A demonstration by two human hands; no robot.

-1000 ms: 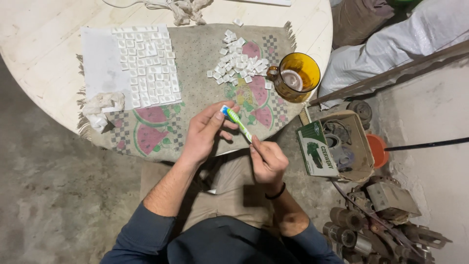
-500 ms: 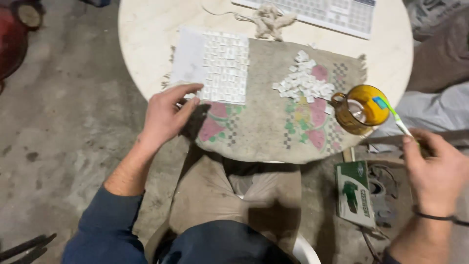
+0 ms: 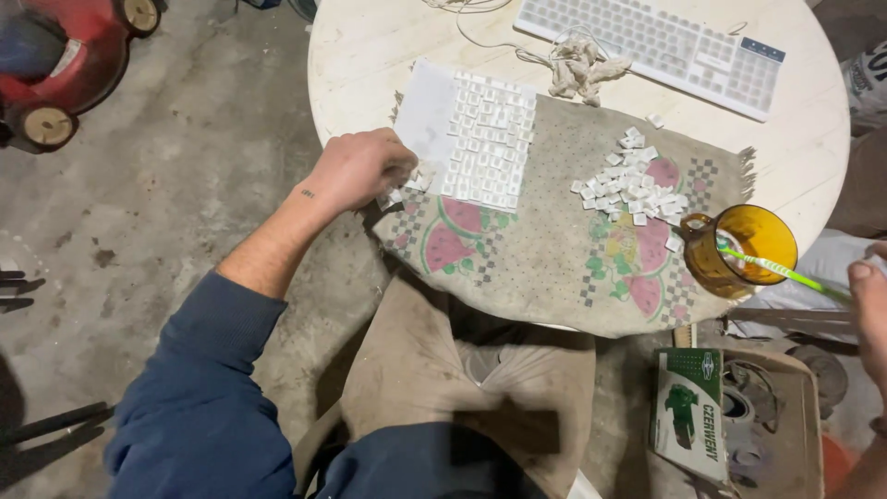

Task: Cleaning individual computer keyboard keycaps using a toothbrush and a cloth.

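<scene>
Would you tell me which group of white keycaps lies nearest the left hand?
The keycaps set in neat rows on the white sheet, right beside the left hand; the loose heap lies scattered farther along the cloth, nearer the amber mug.

Left hand (image 3: 356, 168) curled, palm down; right hand (image 3: 873, 300) at frame edge, grip seemingly closed

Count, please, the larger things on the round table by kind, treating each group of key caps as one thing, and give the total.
Keyboard: 1
Patterned cloth: 1
Amber glass mug: 1
Green toothbrush (in the mug, right hand at its handle): 1
Sorted key-cap block (left hand beside it): 1
Loose key-cap pile: 1
Crumpled wipe: 1
Total: 7
</scene>
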